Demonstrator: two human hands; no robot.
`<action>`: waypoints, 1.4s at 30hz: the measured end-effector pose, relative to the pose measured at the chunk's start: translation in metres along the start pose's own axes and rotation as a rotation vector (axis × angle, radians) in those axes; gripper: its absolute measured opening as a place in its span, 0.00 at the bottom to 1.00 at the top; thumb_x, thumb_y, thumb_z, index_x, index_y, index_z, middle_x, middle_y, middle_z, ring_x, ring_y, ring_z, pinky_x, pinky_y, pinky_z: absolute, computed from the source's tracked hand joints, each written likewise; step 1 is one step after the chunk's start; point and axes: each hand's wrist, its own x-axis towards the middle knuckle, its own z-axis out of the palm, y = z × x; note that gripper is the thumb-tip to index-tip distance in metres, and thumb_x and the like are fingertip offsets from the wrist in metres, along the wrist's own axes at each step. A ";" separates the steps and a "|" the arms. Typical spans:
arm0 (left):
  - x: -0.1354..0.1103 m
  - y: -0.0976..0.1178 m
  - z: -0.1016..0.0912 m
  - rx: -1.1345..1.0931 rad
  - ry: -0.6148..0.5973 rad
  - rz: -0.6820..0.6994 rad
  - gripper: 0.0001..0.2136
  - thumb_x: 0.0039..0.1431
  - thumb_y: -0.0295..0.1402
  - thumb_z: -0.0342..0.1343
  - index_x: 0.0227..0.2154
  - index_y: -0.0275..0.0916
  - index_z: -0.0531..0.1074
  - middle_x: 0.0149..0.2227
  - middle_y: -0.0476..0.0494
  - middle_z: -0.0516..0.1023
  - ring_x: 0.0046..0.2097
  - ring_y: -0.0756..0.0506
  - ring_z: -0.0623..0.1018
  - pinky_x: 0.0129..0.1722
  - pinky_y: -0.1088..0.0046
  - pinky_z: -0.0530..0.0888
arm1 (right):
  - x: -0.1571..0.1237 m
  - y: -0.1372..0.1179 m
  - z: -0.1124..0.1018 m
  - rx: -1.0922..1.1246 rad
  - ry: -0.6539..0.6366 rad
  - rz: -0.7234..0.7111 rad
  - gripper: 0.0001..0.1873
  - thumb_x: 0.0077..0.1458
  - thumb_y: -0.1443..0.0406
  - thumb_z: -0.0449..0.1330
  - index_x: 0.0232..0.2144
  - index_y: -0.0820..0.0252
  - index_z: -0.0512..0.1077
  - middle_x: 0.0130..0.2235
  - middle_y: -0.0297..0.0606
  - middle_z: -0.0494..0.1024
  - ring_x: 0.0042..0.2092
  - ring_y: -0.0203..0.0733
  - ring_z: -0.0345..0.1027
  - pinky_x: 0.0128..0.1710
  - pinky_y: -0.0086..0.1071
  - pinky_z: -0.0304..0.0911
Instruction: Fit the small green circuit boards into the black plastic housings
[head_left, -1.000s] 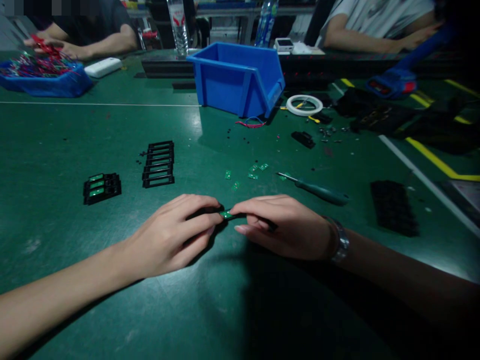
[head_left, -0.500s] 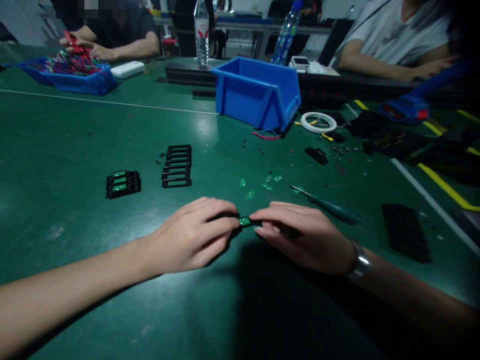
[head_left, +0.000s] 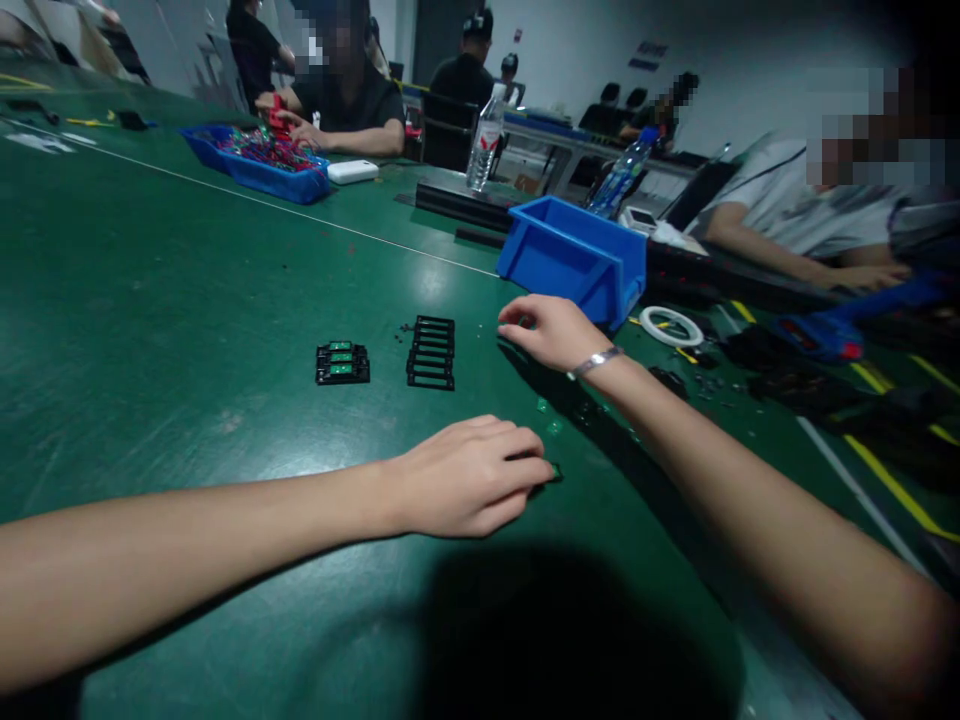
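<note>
My left hand (head_left: 480, 478) rests on the green table, its fingers closed on a small black holder with a green circuit board (head_left: 556, 472); most of the piece is hidden by the fingers. Farther forward, my right hand (head_left: 551, 330) hovers above the table with loosely curled fingers, and nothing shows between them. To its left lies a black ladder-like frame (head_left: 431, 352) with tiny dark bits (head_left: 405, 329) beside it. A group of black holders with green boards (head_left: 342, 364) sits left of that frame. Loose green boards (head_left: 553, 427) lie near my right forearm.
A blue bin (head_left: 574, 255) stands beyond my right hand, with a white tape ring (head_left: 671, 327) to its right. Farther back are a blue tray of wires (head_left: 259, 170), a clear bottle (head_left: 487, 140) and a blue power tool (head_left: 821, 335). Co-workers sit across the table.
My right hand has left the small holder and moved forward and left over the table. My left hand still holds the piece. The view has turned and tilted.
</note>
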 end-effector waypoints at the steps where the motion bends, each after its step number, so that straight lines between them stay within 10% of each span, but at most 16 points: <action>1: 0.000 0.000 0.000 0.005 0.004 0.007 0.12 0.69 0.30 0.49 0.49 0.35 0.73 0.48 0.37 0.76 0.46 0.43 0.76 0.50 0.65 0.73 | 0.015 0.001 0.006 -0.012 -0.023 0.004 0.11 0.60 0.64 0.62 0.42 0.64 0.79 0.42 0.44 0.83 0.41 0.45 0.74 0.41 0.34 0.64; 6: 0.000 -0.001 0.000 0.045 0.007 0.037 0.12 0.68 0.30 0.49 0.49 0.35 0.73 0.47 0.37 0.76 0.45 0.43 0.76 0.48 0.65 0.73 | 0.050 0.001 0.030 -0.090 -0.107 0.015 0.10 0.62 0.61 0.61 0.39 0.64 0.77 0.40 0.42 0.82 0.39 0.42 0.73 0.42 0.34 0.64; 29: -0.001 -0.001 -0.001 0.007 -0.025 -0.002 0.14 0.70 0.31 0.47 0.52 0.36 0.73 0.51 0.38 0.76 0.47 0.43 0.76 0.51 0.66 0.73 | 0.034 0.002 0.036 -0.060 -0.063 -0.016 0.10 0.65 0.61 0.59 0.36 0.64 0.74 0.38 0.40 0.78 0.42 0.44 0.72 0.47 0.40 0.65; 33: 0.000 -0.001 -0.001 -0.014 -0.031 -0.033 0.14 0.70 0.30 0.47 0.52 0.35 0.73 0.52 0.39 0.76 0.48 0.43 0.76 0.53 0.66 0.73 | -0.008 -0.007 0.013 0.025 -0.002 -0.049 0.08 0.67 0.64 0.55 0.37 0.63 0.72 0.38 0.44 0.77 0.41 0.45 0.70 0.43 0.36 0.62; 42: 0.001 0.003 -0.001 -0.095 -0.069 -0.082 0.15 0.71 0.30 0.47 0.55 0.36 0.72 0.52 0.39 0.75 0.50 0.43 0.75 0.53 0.65 0.72 | -0.198 -0.021 -0.022 0.260 -0.137 0.050 0.06 0.70 0.64 0.53 0.41 0.56 0.69 0.41 0.37 0.75 0.41 0.40 0.69 0.43 0.33 0.63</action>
